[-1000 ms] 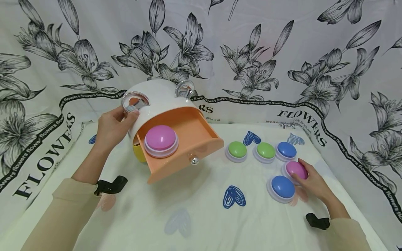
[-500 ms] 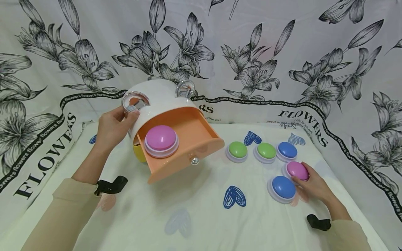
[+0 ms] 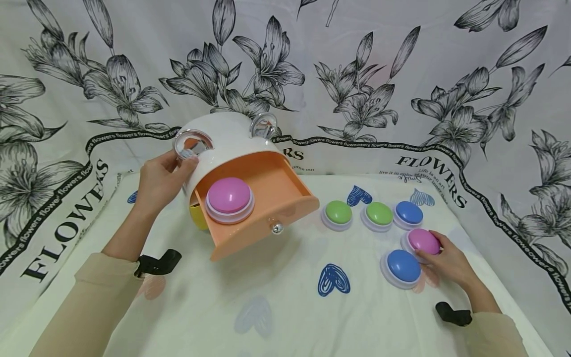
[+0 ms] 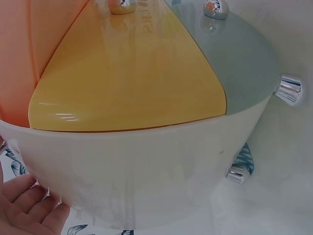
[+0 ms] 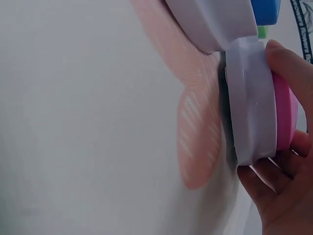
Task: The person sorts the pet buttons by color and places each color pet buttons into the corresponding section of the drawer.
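The right hand (image 3: 450, 263) grips the near pink button (image 3: 424, 241) on the right of the bench (image 3: 290, 317), thumb on one side and fingers on the other; whether the base is clear of the cloth cannot be told. The near blue button (image 3: 403, 265) sits so close that a sideways pull could drag or tip it. The rounded top looks slick, so a grip set too high might slip or press it down.

The left hand (image 3: 162, 181) holds the tilted white case (image 3: 223, 129) at a chrome ring (image 3: 180, 144). With the orange drawer (image 3: 276, 186) pulled out, weight probably hangs forward; a loosened hold could let the case roll or drop. The drawer pink button (image 3: 229, 195), beside the drawer's left wall, might slide toward the front if the tilt steepens.
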Available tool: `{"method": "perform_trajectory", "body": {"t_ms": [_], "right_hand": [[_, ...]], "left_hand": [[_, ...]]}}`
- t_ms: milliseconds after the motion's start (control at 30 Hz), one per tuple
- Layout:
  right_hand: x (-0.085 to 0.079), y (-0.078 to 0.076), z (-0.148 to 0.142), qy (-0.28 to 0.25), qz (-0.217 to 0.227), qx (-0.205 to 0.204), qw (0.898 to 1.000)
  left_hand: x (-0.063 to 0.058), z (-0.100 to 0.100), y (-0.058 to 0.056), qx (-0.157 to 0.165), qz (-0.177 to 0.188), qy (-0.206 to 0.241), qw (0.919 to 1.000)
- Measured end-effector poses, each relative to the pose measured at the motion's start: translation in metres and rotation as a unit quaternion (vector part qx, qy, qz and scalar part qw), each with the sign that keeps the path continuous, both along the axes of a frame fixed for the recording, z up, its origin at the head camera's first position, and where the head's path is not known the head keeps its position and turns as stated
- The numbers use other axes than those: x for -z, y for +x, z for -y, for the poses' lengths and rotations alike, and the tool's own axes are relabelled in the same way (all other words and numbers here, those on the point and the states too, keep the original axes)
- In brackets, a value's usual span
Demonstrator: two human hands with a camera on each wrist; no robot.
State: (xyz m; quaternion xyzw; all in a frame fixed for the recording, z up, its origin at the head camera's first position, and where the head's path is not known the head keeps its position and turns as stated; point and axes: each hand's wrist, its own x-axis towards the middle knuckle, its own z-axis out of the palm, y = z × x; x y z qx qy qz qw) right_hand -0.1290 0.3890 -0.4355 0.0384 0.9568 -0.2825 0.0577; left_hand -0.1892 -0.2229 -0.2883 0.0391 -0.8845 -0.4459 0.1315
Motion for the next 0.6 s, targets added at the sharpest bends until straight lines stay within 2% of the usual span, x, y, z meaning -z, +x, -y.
{"method": "perform_trajectory", "body": {"t_ms": [233,600], "right_hand": [[-0.01,-0.002,0.003,-0.01,-0.035,-0.007,0.999],[-0.042,-0.008,0.018,-0.008,-0.085,-0.024,0.996]], "left_hand": [[0.0,0.0,0.0,0.0,-0.002,-0.003,1.0],[0.0,0.001,0.0,0.004,-0.003,-0.004,1.0]]}}
